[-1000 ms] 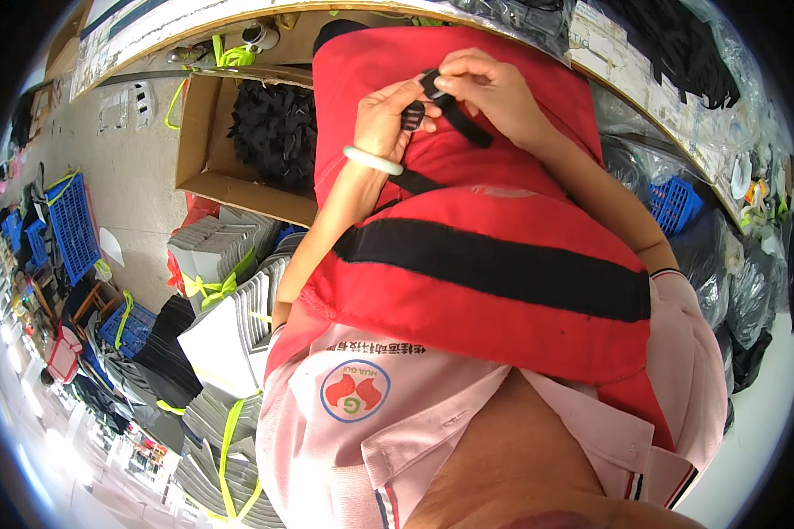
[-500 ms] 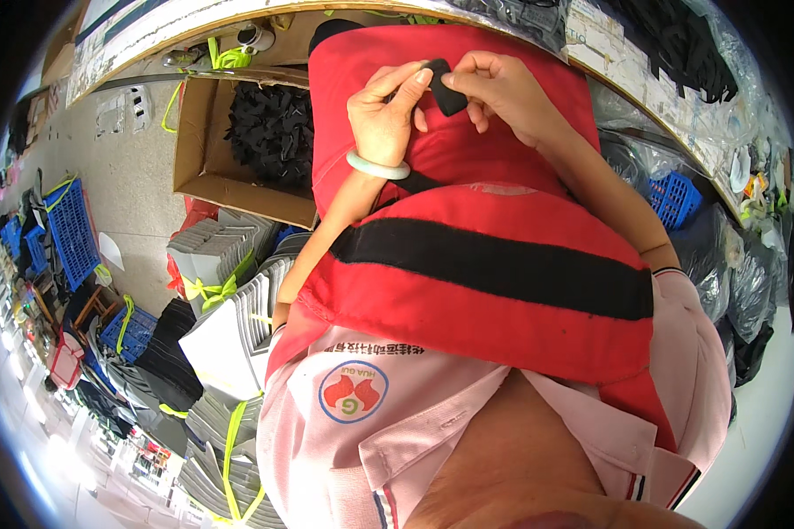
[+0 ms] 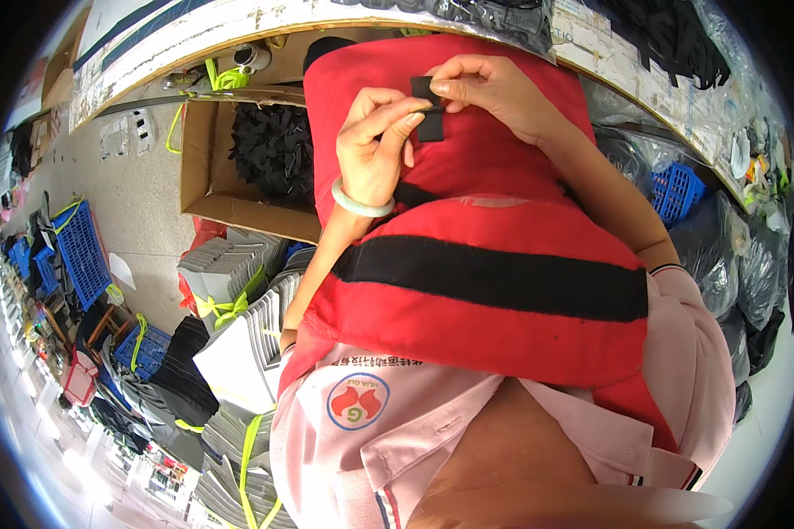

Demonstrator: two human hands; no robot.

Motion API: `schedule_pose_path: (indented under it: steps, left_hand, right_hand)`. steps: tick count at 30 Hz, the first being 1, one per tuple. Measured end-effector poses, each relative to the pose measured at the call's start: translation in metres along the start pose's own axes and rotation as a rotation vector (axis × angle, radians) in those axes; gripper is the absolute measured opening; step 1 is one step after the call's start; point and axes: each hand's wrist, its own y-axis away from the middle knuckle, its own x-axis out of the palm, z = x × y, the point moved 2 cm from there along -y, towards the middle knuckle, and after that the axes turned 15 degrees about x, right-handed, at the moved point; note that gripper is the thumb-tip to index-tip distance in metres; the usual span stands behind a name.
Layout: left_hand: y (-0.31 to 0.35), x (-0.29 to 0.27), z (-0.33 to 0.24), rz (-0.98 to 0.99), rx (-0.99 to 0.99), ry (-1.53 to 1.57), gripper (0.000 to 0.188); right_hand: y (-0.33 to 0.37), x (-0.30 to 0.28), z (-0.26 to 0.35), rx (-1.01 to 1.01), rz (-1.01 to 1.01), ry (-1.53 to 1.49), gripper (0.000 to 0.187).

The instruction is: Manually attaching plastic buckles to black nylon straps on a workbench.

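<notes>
A small black strip of fabric-like material (image 3: 430, 130) is pinched between both hands above my lap. My left hand (image 3: 375, 132), a pale bangle on its wrist, closes thumb and fingers on the middle of the strip. My right hand (image 3: 481, 88) grips the strip's upper part between thumb and forefinger. The lower end of the strip hangs free below the fingertips, and some of it is hidden behind them. Under the hands spreads the red apron (image 3: 503, 167) over my lap.
An open cardboard box (image 3: 251, 219) of black pieces stands left of my lap. Grey stacked sheets (image 3: 229, 264) tied with yellow-green bands lie nearer. A worktable edge (image 3: 309, 18) curves across the far side. A blue basket (image 3: 677, 192) and dark plastic bags (image 3: 710, 256) sit at right.
The black piece was bunched and angled between the fingers; now it is straighter, with flat ends above and below. My right hand has shifted slightly left, my left hand slightly down.
</notes>
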Motion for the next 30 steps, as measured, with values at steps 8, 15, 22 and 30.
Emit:
schedule_pose_path:
  steps: [8, 15, 22, 30]
  left_hand:
    - [0.005, -0.005, -0.007, 0.024, -0.019, 0.033, 0.014]
    - [0.005, -0.026, -0.047, 0.080, -0.285, -0.136, 0.014]
    - [0.064, -0.219, -0.009, -0.537, -0.275, -0.287, 0.034]
    - [0.043, -0.149, 0.065, -0.596, -0.483, 0.370, 0.027]
  right_hand:
    - [-0.004, 0.005, 0.000, 0.021, 0.068, -0.135, 0.017]
    - [-0.002, -0.002, -0.015, -0.021, 0.058, -0.144, 0.012]
    - [0.034, -0.131, 0.030, -0.428, -0.849, 0.739, 0.037]
    - [-0.024, -0.270, 0.026, -0.271, -1.353, 1.316, 0.076]
